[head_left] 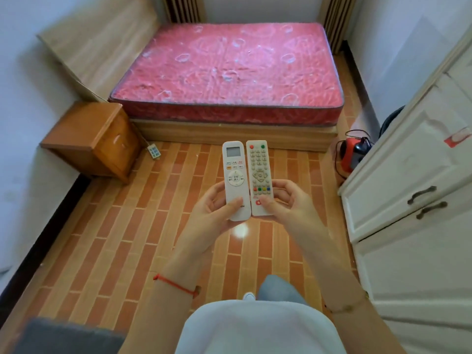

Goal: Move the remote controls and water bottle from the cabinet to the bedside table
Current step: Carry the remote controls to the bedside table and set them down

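I hold two white remotes side by side in front of me, above the tiled floor. My left hand (pixel 213 210) grips the lower end of the air-conditioner remote (pixel 234 172), which has a small screen and a round pad. My right hand (pixel 286 203) grips the lower end of the TV remote (pixel 260 169), which has number keys and coloured buttons. The wooden bedside table (pixel 84 134) stands at the left, beside the bed, with nothing on its top. The white cabinet (pixel 419 180) lines the right side, its doors closed. No water bottle is in view.
A bed with a red mattress (pixel 229 72) fills the far end of the room. A power strip (pixel 154 151) lies on the floor by the bedside table. A red and black appliance with a cord (pixel 353 154) sits on the floor by the cabinet.
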### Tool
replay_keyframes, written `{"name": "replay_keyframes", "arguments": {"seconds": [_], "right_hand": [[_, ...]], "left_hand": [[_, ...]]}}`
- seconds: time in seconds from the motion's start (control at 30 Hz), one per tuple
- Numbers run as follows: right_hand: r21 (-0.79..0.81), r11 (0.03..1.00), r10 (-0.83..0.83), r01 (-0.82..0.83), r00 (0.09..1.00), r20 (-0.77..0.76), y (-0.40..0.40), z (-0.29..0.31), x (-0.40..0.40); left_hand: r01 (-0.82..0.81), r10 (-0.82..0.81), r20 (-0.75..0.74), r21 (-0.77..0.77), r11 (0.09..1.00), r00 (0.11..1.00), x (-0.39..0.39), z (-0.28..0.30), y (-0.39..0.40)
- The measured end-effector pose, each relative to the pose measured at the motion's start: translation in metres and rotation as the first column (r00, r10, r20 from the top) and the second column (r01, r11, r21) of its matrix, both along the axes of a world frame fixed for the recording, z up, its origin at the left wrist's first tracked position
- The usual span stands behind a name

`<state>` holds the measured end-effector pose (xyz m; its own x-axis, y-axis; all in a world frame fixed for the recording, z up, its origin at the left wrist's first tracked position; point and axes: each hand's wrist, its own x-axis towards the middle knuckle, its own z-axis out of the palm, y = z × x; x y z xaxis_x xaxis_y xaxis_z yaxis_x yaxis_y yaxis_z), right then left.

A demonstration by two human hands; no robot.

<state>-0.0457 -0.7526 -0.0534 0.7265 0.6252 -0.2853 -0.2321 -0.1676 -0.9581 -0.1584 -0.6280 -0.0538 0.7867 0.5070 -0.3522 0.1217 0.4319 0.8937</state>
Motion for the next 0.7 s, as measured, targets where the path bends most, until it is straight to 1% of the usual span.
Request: {"name": "replay_keyframes", "arguments": {"seconds": [0.2,0.37,0.5,0.7], "right_hand": [[-0.007,0.988,0.153,-0.154,0.988,-0.022,0.088,-0.008,0.054],[-0.02,0.963,0.269,-0.268,0.963,0.024,0.175,-0.013,0.116],[-0.046,0.921,0.388,-0.386,0.919,0.071,0.25,-0.003,0.173],[-0.046,0.831,0.556,-0.554,0.827,0.077,0.36,0.007,0.233]], "left_hand": [[-0.159,0.158,-0.02,-0.015,0.987,0.987,0.038,-0.012,0.071],[-0.276,0.276,-0.017,0.007,0.961,0.961,0.09,-0.018,0.139],[-0.386,0.386,-0.008,0.003,0.922,0.922,0.135,-0.011,0.198],[-0.55,0.55,0.007,0.013,0.835,0.835,0.185,-0.001,0.276]]}}
